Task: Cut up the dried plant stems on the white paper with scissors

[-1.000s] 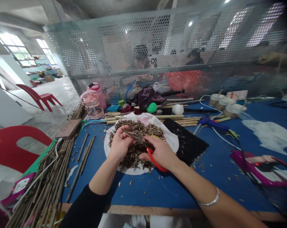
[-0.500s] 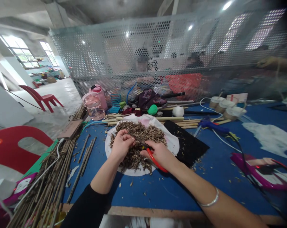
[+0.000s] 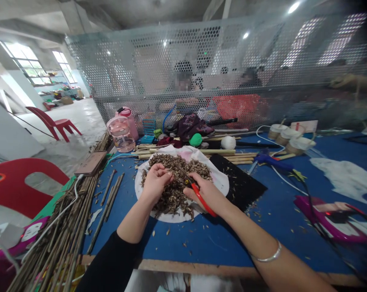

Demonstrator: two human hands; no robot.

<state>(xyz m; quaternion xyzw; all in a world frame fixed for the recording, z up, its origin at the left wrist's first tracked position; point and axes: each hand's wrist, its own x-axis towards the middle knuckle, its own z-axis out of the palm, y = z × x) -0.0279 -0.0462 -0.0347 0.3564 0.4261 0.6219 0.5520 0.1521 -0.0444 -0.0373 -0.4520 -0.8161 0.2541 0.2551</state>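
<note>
My right hand point(image 3: 208, 194) holds a pair of red-handled scissors point(image 3: 201, 198), its blades pointing up and left over a heap of brown dried plant bits point(image 3: 174, 198). My left hand point(image 3: 155, 181) is closed in a pinch just left of the blade tips. What sits between its fingertips is too small to make out. Under the heap lies a round white cloth point(image 3: 222, 185), with brown bits spread over most of it. Both hands hover over the heap, apart from each other.
Bundled thin sticks point(image 3: 70, 227) run along the table's left edge, with a phone point(image 3: 90, 163) on them. A black sheet point(image 3: 242, 182), a blue glue gun point(image 3: 273, 162) and white plastic point(image 3: 344, 174) lie rightward. Behind stand a pink jug point(image 3: 122, 136) and a perforated metal screen point(image 3: 147, 69).
The scissor blades have swung away from my left fingertips, leaving a gap. My right hand has shifted slightly up and right. My left hand keeps its pinch in nearly the same place.
</note>
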